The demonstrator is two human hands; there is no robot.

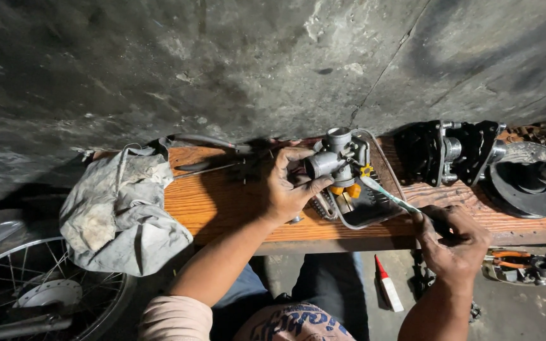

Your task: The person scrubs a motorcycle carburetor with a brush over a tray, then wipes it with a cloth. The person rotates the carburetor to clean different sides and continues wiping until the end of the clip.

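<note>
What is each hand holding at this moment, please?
Left hand: closed around the grey carburetor, steadying it over the wooden bench.
Right hand: closed on a toothbrush whose head reaches the carburetor.

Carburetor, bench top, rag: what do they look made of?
Carburetor, held by the left hand: looks like cast metal, dull silver-grey with a matte sheen; the small orange parts beneath seem plastic. Bench top: wood, orange-brown with visible grain lines, probably varnished. Rag: woven cloth, grey, limp, creased and stained.

Hands (292, 186) on carburetor (338, 158), brush (392, 197)
</note>
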